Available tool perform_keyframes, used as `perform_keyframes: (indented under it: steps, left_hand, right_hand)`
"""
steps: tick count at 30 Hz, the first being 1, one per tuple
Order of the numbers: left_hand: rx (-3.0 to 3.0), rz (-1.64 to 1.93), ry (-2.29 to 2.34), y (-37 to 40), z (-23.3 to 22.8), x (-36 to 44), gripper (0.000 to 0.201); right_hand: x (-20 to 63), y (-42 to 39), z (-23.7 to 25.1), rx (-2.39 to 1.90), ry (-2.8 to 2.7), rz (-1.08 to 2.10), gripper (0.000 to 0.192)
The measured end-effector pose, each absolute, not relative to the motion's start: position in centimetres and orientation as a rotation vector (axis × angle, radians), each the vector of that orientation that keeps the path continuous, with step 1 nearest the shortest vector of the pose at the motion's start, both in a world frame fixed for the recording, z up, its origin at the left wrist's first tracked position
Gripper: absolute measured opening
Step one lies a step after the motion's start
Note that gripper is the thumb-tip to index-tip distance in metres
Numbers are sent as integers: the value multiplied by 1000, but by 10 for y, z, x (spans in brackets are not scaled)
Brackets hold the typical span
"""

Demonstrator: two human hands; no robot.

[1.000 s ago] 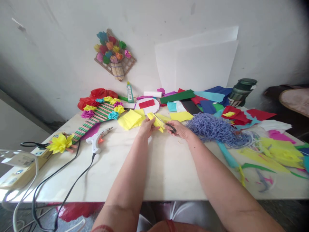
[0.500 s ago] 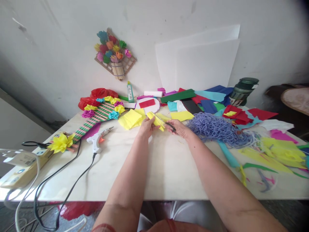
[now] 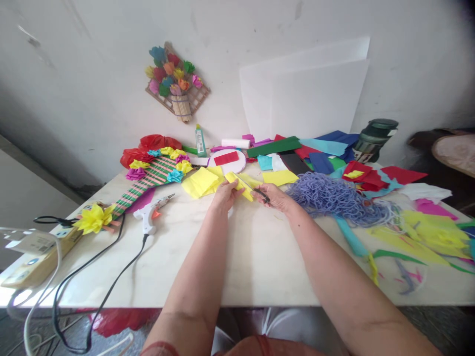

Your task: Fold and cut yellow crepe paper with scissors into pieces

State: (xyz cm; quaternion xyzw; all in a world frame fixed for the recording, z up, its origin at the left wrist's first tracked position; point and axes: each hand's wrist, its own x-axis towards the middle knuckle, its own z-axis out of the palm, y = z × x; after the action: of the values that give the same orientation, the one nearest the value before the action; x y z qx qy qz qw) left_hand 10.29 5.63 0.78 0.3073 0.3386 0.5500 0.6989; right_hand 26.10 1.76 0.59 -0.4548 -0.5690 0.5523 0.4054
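My left hand (image 3: pixel 223 196) pinches a folded piece of yellow paper (image 3: pixel 239 185) above the white table (image 3: pixel 260 257). My right hand (image 3: pixel 276 198) grips a pair of scissors (image 3: pixel 256 191), and their blades sit against the yellow paper. More loose yellow paper sheets (image 3: pixel 200 182) lie just behind my left hand. A pile of lilac yarn (image 3: pixel 334 198) rests beside my right hand.
A white glue gun (image 3: pixel 150 215) with a black cord lies at the left, by a striped board with paper flowers (image 3: pixel 148 175). Coloured paper scraps (image 3: pixel 423 232) cover the right side. A glue bottle (image 3: pixel 200 141), a dark jar (image 3: pixel 373 138) and white sheets (image 3: pixel 304 94) stand at the wall.
The hands have barely moved; the scissors have shifted slightly along the yellow paper.
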Motion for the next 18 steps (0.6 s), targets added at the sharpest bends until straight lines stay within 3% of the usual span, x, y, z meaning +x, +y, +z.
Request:
perform_keyframes:
  steps: [18]
  left_hand:
    - [725,1275,769,59,1,102,10]
  right_hand:
    - [264,13,10,-1108,-1459,1454,30]
